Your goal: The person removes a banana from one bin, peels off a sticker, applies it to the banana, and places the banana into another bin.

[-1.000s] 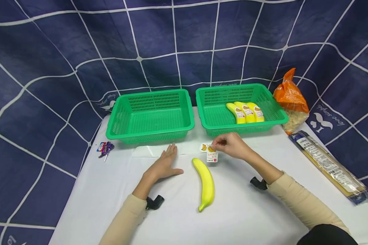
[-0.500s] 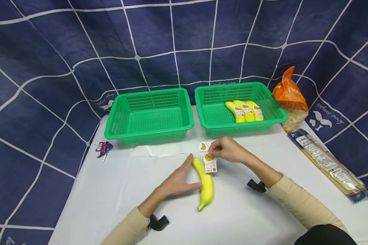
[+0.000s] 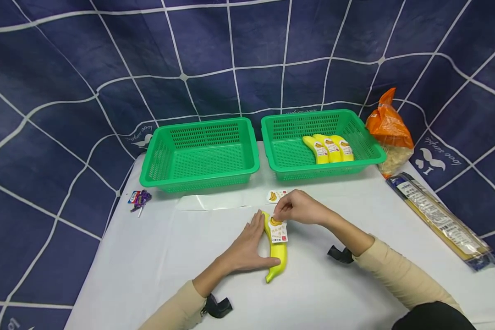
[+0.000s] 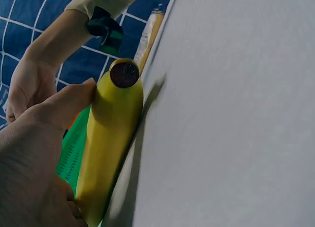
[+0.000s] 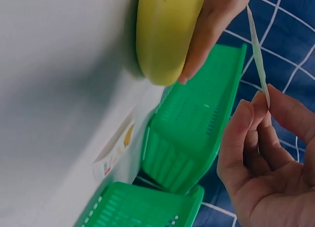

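A yellow banana (image 3: 278,259) lies on the white table, stalk end toward me. My left hand (image 3: 247,245) rests along its left side with extended fingers; in the left wrist view its thumb (image 4: 74,96) touches the banana's flank near the dark stalk end. Thumb and index finger of my right hand (image 3: 299,208) pinch the top of a white banana-print sticker (image 3: 278,233). In the right wrist view this sticker (image 5: 257,54) appears edge-on, apart from the banana. Another sticker (image 3: 273,196) lies on a pale backing strip (image 3: 214,201) behind, partly hidden by the right hand.
At the back stand two green baskets, the left one (image 3: 200,181) without contents and the right one (image 3: 313,172) with three labelled bananas (image 3: 329,149). An orange-topped bag (image 3: 392,133) and a long flat package (image 3: 437,220) lie to the right. Wrapped sweets (image 3: 140,199) are at left.
My left hand has moved right and toward me, onto the banana's side. My right hand has drawn the sticker down from the strip to above the banana.
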### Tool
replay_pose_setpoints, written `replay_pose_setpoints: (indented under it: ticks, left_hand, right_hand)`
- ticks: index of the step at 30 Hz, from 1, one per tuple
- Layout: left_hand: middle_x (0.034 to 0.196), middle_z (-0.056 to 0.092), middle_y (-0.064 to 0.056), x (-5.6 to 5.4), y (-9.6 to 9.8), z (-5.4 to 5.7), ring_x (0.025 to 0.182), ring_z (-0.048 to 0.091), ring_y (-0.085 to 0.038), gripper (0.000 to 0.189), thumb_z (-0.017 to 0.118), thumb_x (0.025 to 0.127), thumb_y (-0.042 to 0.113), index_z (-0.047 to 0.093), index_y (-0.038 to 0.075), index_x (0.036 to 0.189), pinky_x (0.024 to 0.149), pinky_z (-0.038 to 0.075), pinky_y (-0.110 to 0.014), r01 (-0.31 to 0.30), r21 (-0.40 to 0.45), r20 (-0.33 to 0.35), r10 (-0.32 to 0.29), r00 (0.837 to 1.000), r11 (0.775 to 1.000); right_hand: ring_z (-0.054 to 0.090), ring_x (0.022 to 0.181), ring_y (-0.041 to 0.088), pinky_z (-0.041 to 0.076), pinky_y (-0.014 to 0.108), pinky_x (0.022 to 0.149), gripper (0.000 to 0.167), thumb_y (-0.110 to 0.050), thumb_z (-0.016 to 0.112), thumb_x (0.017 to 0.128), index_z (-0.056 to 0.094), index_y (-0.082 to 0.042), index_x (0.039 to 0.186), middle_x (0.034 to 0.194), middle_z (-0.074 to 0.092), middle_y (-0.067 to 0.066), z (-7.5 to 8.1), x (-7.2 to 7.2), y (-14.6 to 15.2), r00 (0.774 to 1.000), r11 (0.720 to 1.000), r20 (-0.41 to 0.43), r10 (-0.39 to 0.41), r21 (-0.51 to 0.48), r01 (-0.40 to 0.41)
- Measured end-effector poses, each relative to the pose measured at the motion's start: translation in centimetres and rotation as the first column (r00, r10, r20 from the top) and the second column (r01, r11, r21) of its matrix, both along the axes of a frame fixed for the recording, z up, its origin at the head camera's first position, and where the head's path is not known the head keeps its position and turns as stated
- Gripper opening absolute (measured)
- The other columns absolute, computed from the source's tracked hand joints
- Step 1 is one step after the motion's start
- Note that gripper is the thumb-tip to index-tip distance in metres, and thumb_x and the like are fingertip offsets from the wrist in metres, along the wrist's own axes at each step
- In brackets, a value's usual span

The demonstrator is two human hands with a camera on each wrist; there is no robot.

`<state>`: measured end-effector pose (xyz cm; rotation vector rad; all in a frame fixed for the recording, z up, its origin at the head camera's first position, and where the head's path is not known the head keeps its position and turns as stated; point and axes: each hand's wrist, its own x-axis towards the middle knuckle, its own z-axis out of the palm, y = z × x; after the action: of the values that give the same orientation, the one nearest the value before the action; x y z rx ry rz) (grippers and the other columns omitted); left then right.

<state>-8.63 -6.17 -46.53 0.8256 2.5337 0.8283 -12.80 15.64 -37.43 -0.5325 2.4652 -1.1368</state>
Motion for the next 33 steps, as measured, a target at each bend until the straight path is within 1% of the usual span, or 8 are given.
replay_pose_setpoints:
  ticks: [4,8,13,18,25,27,30,33]
  left_hand:
    - [0.166,-0.009,-0.005,0.1,0.0,0.0,0.153,-0.002,-0.017,0.124,0.062,0.074,0.075,-0.002,0.011,0.157,0.124,0.014,-0.046,0.001,-0.012,-0.012,-0.001,1.0,1.0]
    - [0.166,-0.008,-0.005,0.1,-0.1,0.1,0.153,-0.002,-0.016,0.123,0.063,0.074,0.074,-0.001,0.01,0.157,0.125,0.014,-0.045,0.0,-0.009,-0.016,-0.001,1.0,1.0]
    - [0.166,-0.009,-0.003,0.0,-0.1,0.2,0.153,-0.003,-0.015,0.123,0.063,0.074,0.074,0.0,0.011,0.157,0.125,0.013,-0.044,-0.003,-0.017,-0.007,0.003,1.0,1.0]
    - [0.165,-0.01,-0.002,0.0,0.0,0.1,0.153,-0.003,-0.015,0.124,0.063,0.073,0.075,-0.001,0.011,0.157,0.125,0.013,-0.044,-0.007,-0.021,0.006,0.008,1.0,1.0]
    - [0.165,-0.011,-0.001,-0.1,0.0,0.0,0.153,-0.003,-0.015,0.124,0.063,0.072,0.076,-0.001,0.011,0.157,0.125,0.013,-0.042,-0.008,-0.027,0.004,0.008,1.0,1.0]
    - [0.165,-0.011,-0.001,-0.1,0.0,0.1,0.153,-0.003,-0.015,0.124,0.063,0.072,0.076,-0.001,0.011,0.157,0.125,0.013,-0.042,-0.008,-0.028,0.005,0.008,1.0,1.0]
    - [0.165,-0.01,-0.001,-0.1,-0.1,0.1,0.153,-0.003,-0.015,0.124,0.064,0.072,0.075,0.0,0.011,0.157,0.125,0.013,-0.043,-0.008,-0.026,0.011,0.008,1.0,1.0]
    - [0.165,-0.009,-0.002,0.0,-0.1,0.2,0.153,-0.002,-0.016,0.124,0.065,0.072,0.074,0.0,0.011,0.157,0.125,0.013,-0.043,-0.007,-0.021,0.014,0.008,1.0,1.0]
  right_hand:
    - [0.054,0.065,0.008,0.045,0.022,0.058,0.005,-0.01,0.071,0.085,0.075,-0.01,0.082,0.071,0.069,-0.003,-0.4,0.1,-0.3,1.0,1.0,0.019,0.02,0.014,-0.021]
    - [0.057,0.065,0.008,0.047,0.023,0.059,0.005,-0.009,0.071,0.084,0.075,-0.008,0.082,0.071,0.069,-0.002,-1.0,0.1,-0.6,0.998,0.999,0.058,0.031,0.014,-0.032]
    - [0.058,0.064,0.01,0.05,0.025,0.061,0.004,-0.009,0.072,0.083,0.075,-0.006,0.082,0.069,0.069,0.0,-1.7,0.1,-1.0,0.993,1.0,0.119,0.013,0.006,-0.014]
    - [0.058,0.064,0.01,0.05,0.026,0.061,0.004,-0.009,0.072,0.083,0.075,-0.006,0.082,0.069,0.068,0.0,-2.0,-0.1,-1.1,0.99,1.0,0.142,-0.006,0.012,0.005]
    - [0.06,0.065,0.014,0.055,0.041,0.068,0.004,-0.008,0.072,0.083,0.074,-0.006,0.082,0.069,0.069,0.001,-2.2,-0.4,-1.0,0.985,1.0,0.17,-0.019,0.005,0.018]
    - [0.059,0.064,0.013,0.056,0.044,0.069,0.003,-0.008,0.072,0.083,0.074,-0.005,0.083,0.069,0.069,0.0,-2.3,-0.5,-1.0,0.984,1.0,0.176,-0.019,0.005,0.019]
    - [0.058,0.064,0.012,0.056,0.043,0.069,0.003,-0.008,0.072,0.083,0.074,-0.006,0.083,0.069,0.069,0.0,-2.5,-0.6,-1.0,0.984,1.0,0.179,-0.019,0.008,0.017]
    - [0.057,0.063,0.011,0.055,0.037,0.066,0.004,-0.008,0.072,0.083,0.074,-0.005,0.083,0.069,0.069,0.0,-2.6,-0.6,-1.1,0.983,1.0,0.184,-0.012,0.003,0.012]
